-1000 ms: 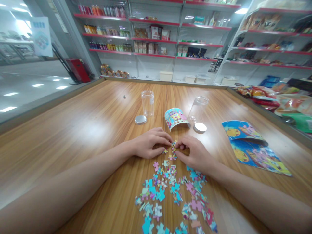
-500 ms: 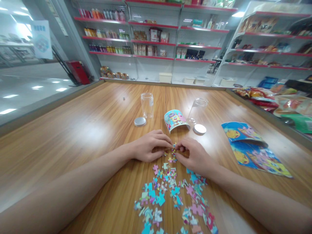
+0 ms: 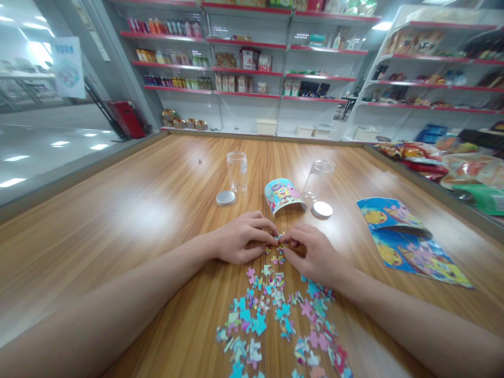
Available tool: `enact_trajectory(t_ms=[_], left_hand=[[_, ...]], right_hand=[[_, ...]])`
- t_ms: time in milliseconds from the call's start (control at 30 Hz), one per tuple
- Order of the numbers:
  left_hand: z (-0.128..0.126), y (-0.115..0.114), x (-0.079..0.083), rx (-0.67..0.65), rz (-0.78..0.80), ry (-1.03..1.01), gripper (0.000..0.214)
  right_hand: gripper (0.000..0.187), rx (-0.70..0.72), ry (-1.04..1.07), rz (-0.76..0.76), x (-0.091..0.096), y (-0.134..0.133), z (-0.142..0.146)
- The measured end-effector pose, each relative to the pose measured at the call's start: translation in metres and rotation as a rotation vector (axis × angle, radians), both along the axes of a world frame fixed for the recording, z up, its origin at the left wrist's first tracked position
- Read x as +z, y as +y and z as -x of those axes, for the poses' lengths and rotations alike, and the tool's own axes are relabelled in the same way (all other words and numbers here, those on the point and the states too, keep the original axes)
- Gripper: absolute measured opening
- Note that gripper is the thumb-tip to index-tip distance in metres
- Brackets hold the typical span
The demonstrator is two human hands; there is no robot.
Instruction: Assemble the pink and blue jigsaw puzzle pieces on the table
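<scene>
Basically, L hand (image 3: 246,237) and R hand (image 3: 315,252) meet over a tiny clump of puzzle pcs (image 3: 280,248) near the mid. of the table (image 3: 118,220), btwn its L and R edges. L thumb sits apart from its fingers, so that grip looks abt half open; the fingertips touch the clump. R thumb and first finger bend in close, small gap only. Can't tell if either hand pinches a pc, b/c the tips hide it. Both rest low, prob. so small bits don't slide. Loose pcs (image 3: 259,323) spread from there twd the near edge, prob. so each is easy to see and reach. Farther twd the far edge are L jar (image 3: 237,173) and R jar (image 3: 317,181), each w/ its own lid, L lid (image 3: 226,198) and R lid (image 3: 322,210), close by, maybe to avoid a mix-up. A curved card (image 3: 284,193) sits btwn them, bent like a tunnel, maybe from being rolled. Blue sheets (image 3: 421,257) lie near the R edge, pics up, prob. for looking at. The yellow cartoon guy looks like SpongeBob. Jar label (image 3: 244,166) and poster (image 3: 67,67) past the L edge: too blurry to read.
</scene>
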State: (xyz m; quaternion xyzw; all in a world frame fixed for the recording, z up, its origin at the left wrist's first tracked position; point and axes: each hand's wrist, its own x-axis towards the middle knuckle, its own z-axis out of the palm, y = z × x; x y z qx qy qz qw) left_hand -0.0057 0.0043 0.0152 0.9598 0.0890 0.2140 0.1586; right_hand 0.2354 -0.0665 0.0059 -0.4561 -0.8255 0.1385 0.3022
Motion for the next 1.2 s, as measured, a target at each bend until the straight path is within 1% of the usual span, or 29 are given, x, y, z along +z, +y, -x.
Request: enact_trajectory(t_ms=[167, 233, 367, 433, 500, 567, 767, 967, 1100, 1200], left_hand=[[-0.0006, -0.0004, 0.0016, 0.001, 0.003, 0.016, 0.034], [-0.0006, -0.0009, 0.0029, 0.006, 0.022, 0.022, 0.036], [0.0003, -0.0023, 0.0043, 0.064, 0.085, 0.016, 0.045], [0.0006, -0.0026, 0.0041, 0.063, 0.084, 0.012, 0.044], [0.0006, -0.0023, 0.0032, 0.028, 0.059, 0.010, 0.041], [0.0003, -0.0014, 0.0019, -0.004, 0.035, 0.000, 0.036], [-0.0001, 0.0000, -0.0002, -0.002, 0.018, -0.021, 0.035], [0.0008, -0.0018, 0.0016, 0.045, 0.096, -0.116, 0.034], [0.0026, -0.0024, 0.0012, 0.092, 0.110, -0.078, 0.027], [0.0034, -0.0030, 0.0013, 0.092, 0.109, -0.044, 0.020]], right_hand=[[0.009, -0.018, -0.016, 0.002, -0.0012, 0.0000, 0.0012], [0.010, -0.015, -0.006, 0.009, -0.0010, -0.0001, 0.0012], [0.032, -0.037, 0.094, 0.028, 0.0004, -0.0013, 0.0003], [0.029, -0.027, 0.095, 0.024, 0.0010, -0.0019, 0.0000], [0.019, -0.005, 0.044, 0.008, 0.0010, -0.0020, 0.0000], [0.016, 0.002, 0.006, 0.000, 0.0007, -0.0018, 0.0003], [0.031, -0.015, 0.060, -0.007, 0.0008, -0.0009, 0.0008], [0.032, -0.046, 0.075, -0.010, -0.0001, -0.0007, 0.0003], [0.032, -0.081, 0.088, -0.002, -0.0013, -0.0001, 0.0006], [0.032, -0.090, 0.089, 0.003, -0.0016, 0.0002, 0.0009]])
